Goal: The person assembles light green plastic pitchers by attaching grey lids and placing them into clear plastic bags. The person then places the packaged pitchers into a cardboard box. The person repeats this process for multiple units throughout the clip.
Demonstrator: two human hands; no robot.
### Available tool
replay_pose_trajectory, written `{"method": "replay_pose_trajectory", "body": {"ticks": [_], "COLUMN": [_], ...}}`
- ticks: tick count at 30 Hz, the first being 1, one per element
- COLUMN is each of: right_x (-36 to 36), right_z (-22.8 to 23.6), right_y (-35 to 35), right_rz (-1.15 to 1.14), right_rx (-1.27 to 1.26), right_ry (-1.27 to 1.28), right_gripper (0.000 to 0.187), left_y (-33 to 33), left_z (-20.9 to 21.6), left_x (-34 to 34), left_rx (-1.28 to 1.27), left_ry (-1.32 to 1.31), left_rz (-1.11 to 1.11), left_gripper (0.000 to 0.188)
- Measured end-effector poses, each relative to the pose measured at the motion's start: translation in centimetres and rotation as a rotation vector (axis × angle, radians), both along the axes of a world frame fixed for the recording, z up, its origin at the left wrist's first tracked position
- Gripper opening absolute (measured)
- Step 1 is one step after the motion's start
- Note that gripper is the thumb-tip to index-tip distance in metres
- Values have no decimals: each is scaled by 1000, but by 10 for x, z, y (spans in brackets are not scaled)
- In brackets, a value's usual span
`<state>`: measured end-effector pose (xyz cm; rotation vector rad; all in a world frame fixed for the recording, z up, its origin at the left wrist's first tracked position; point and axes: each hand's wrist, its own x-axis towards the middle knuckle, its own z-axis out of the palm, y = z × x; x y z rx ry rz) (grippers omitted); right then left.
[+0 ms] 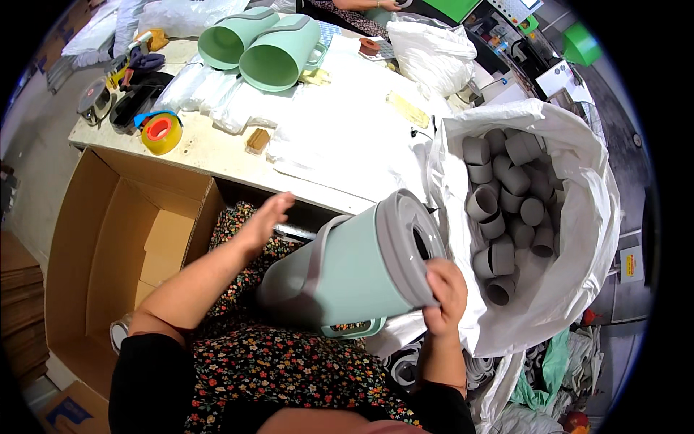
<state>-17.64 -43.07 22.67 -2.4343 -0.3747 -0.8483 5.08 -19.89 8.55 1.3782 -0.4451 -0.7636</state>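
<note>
A large pale green tapered container lies tilted across my lap, with a grey ring-shaped lid on its wide end, which is turned to the right. A grey strap-like band runs over its side, and a green loop handle juts out below. My right hand grips the lid's near right edge, fingers bent over the rim. My left hand hovers beyond the container's narrow end, apart from it, fingers stretched out and holding nothing.
Two similar green containers lie on the white table. Yellow tape sits at the table's left. An open cardboard box stands left; a white sack of grey cylindrical parts stands right. Another person's arm shows at the back.
</note>
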Motion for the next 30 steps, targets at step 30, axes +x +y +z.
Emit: {"method": "replay_pose_trajectory", "body": {"ticks": [30], "right_x": [166], "right_z": [-103], "right_y": [-8], "right_rz": [145], "right_rx": [822], "right_ry": [473], "right_gripper": [15], "left_y": [-20], "left_z": [24], "left_x": [-36], "left_rx": [-345], "left_ry": [151], "left_rz": [-372], "left_gripper": [62]}}
